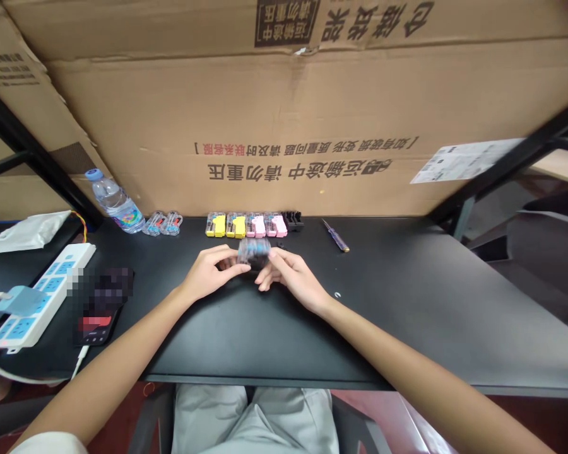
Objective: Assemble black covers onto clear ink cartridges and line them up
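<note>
Over the black table (208, 340), a small clear-cased item (254, 247) with blue and dark parts is held between both hands, blurred by motion. My left hand (212, 272) pinches its left end with thumb and fingers. At its right end, my right hand (296, 277) grips the edge, its lower fingers curled underneath. Just beyond the hands stands a row of similar clear pieces: yellow ones (238, 226) on the left and pink ones (277, 226) on the right. Black plastic parts (293, 220) lie at the row's right end, and a small black piece (280, 245) sits near my right fingertips.
A screwdriver (336, 236) lies to the right, with a small white bit (337, 294) nearer me. Two clear oblong pieces (171, 224) are beside a water bottle (118, 203). A phone (99, 321) and power strip (47, 293) occupy the left. Cardboard (288, 113) walls off the back.
</note>
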Action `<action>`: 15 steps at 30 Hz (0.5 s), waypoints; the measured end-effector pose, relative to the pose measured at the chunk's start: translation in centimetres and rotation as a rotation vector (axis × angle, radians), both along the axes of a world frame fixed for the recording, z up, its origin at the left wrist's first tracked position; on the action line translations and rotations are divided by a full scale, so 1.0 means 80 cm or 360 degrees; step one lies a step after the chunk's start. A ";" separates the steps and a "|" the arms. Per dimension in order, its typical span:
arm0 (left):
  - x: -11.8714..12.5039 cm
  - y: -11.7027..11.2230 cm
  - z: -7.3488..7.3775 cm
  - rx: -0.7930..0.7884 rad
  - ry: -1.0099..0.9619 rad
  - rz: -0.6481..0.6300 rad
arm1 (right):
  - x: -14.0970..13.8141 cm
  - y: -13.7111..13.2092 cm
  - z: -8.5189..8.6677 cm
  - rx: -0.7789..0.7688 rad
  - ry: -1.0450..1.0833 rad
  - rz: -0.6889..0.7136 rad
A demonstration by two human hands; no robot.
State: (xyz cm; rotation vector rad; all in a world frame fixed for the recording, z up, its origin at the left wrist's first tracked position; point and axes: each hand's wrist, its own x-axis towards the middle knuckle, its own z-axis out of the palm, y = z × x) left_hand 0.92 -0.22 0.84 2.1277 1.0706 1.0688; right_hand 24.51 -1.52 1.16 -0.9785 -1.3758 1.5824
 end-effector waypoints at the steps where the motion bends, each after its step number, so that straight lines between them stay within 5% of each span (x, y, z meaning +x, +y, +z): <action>1: 0.003 -0.001 0.001 -0.0081 -0.0040 0.0038 | -0.001 -0.001 0.000 0.0035 -0.0040 0.0000; 6: 0.005 -0.001 0.009 -0.0448 -0.0212 0.0023 | 0.011 0.006 0.006 0.0177 -0.0482 0.0010; 11: -0.006 0.003 0.014 -0.0361 -0.0350 0.0206 | 0.025 0.016 0.010 0.0159 -0.0344 -0.0272; 15: 0.001 -0.002 0.010 -0.0344 -0.0175 -0.0010 | 0.021 0.012 0.008 0.0226 -0.0449 0.0001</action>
